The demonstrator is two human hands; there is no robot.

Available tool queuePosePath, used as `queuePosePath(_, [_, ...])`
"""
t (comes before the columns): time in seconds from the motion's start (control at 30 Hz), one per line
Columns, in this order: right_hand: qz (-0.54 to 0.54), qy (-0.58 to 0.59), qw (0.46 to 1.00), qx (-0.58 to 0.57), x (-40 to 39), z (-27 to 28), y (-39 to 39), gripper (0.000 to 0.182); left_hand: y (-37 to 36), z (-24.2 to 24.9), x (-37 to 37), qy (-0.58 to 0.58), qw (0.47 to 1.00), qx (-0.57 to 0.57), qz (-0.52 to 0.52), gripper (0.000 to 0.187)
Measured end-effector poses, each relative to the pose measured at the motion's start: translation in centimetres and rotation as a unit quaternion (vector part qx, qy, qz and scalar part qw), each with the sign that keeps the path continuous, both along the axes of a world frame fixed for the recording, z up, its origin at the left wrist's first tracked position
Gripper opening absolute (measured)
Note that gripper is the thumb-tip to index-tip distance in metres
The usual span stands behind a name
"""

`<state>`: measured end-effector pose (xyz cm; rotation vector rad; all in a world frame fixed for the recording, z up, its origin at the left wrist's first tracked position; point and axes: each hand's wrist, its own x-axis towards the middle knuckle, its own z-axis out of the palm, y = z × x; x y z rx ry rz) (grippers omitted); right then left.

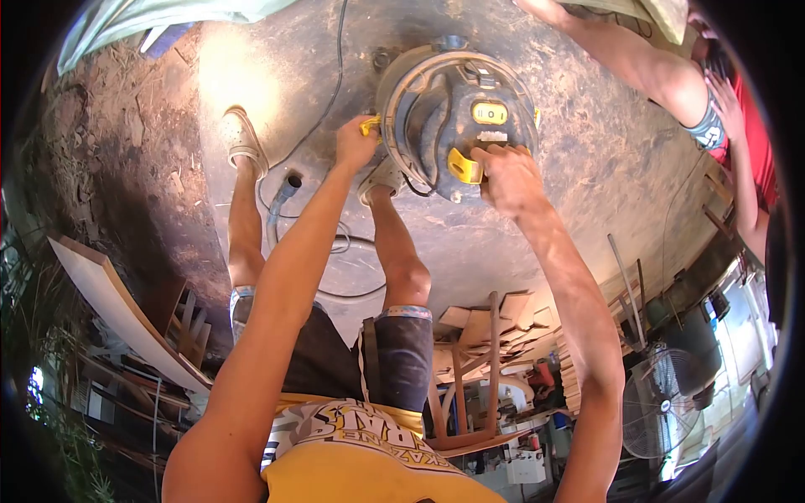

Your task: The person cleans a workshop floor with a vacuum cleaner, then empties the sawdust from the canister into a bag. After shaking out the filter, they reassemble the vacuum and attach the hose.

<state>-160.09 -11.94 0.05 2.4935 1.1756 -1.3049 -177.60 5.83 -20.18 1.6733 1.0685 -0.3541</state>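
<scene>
A round shop vacuum (pixel 433 109) stands on the floor before me, its dark top carrying a yellow switch panel (pixel 490 112) and a coiled-looking rim. At its left side, my left hand (pixel 356 144) is closed on a small yellow latch (pixel 370 126). My right hand (pixel 509 178) is at the near edge of the vacuum's top, fingers curled, with the thumb side against a larger yellow latch (pixel 464 166). That latch sticks out from the body. The fingertips of my right hand are partly hidden.
A grey hose (pixel 275 220) with an open dark end lies left of my legs. A black cable (pixel 340 80) runs across the floor. Another person's leg (pixel 633 63) is at the upper right. Wooden boards (pixel 482 323), a wooden stand and a fan (pixel 665 406) are behind me.
</scene>
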Motion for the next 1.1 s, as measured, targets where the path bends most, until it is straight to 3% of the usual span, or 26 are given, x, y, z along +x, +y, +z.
queuePosePath(0.07, [-0.037,0.012,0.999,-0.021,0.1,0.2,0.6,0.038,-0.4,-0.3,0.0,-0.001,1.0,0.024,0.001,0.027])
queuePosePath(0.37, [0.028,-0.015,0.999,-0.005,0.0,0.0,1.5,0.043,-0.9,0.3,0.6,-0.009,0.998,0.055,-0.041,0.026])
queuePosePath(0.5, [0.004,-0.022,0.999,-0.048,-0.3,0.1,1.3,0.042,-0.5,0.3,0.5,-0.014,0.996,0.065,-0.053,0.025])
queuePosePath(0.6, [-0.025,-0.005,0.995,-0.1,-0.2,0.0,1.6,0.039,-0.1,-1.7,-1.0,-0.009,1.0,0.008,-0.001,0.026])
queuePosePath(0.7, [-0.015,-0.03,0.998,-0.058,-0.4,-0.6,1.0,0.039,0.4,-2.6,-1.9,-0.045,0.999,-0.006,-0.02,0.027])
queuePosePath(0.97, [-0.002,0.0,0.999,-0.04,0.3,0.3,1.3,0.047,-0.2,-1.1,-0.2,0.016,0.999,-0.02,-0.028,0.025])
queuePosePath(1.1, [0.004,0.006,0.997,-0.078,0.1,0.5,1.5,0.039,-0.6,-0.9,-0.2,0.006,1.0,-0.029,0.002,0.025])
